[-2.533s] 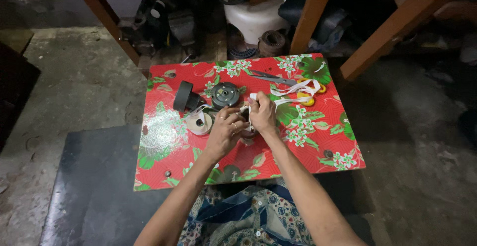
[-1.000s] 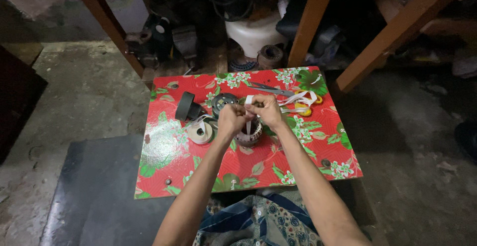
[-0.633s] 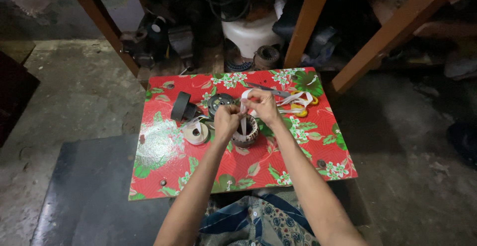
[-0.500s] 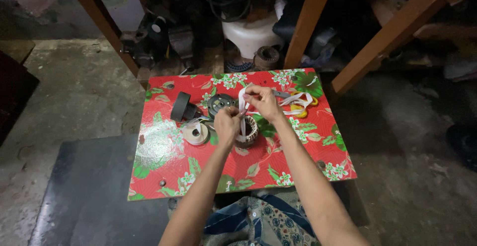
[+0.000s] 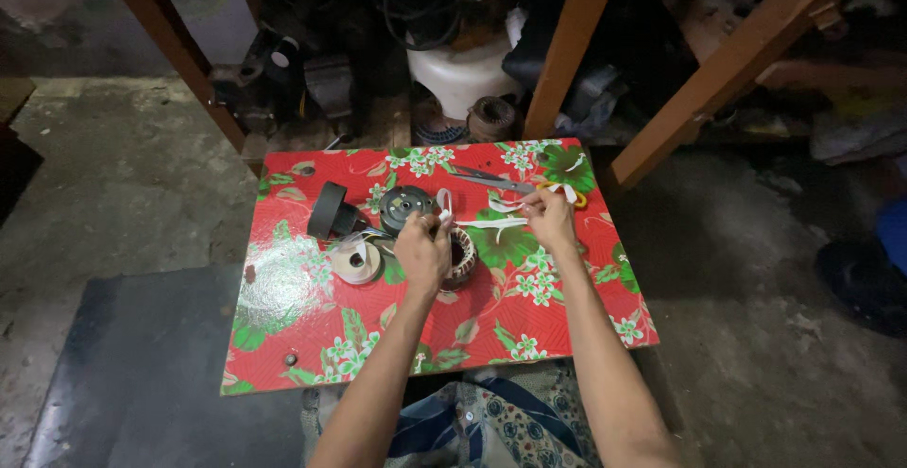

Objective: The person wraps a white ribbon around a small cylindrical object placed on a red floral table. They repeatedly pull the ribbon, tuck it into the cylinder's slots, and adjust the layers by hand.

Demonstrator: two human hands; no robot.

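My left hand [image 5: 422,250] pinches one end of a white strip of tape [image 5: 491,223] just above a round wound coil part [image 5: 461,256] on the red flowered table [image 5: 302,307]. My right hand [image 5: 548,217] grips the other end of the strip, pulled out to the right, so it stretches taut between both hands. A white tape roll [image 5: 358,262] lies left of my left hand.
A black ring [image 5: 328,210] and a dark round metal cover [image 5: 406,206] lie at the table's back left. Scissors with yellow handles [image 5: 510,186] and loose white strips lie at the back right. Wooden posts [image 5: 567,48] and dark machine parts stand behind the table.
My right hand has moved out to the right, drawing the white strip level between both hands. Earlier both hands were close together over the coil part.
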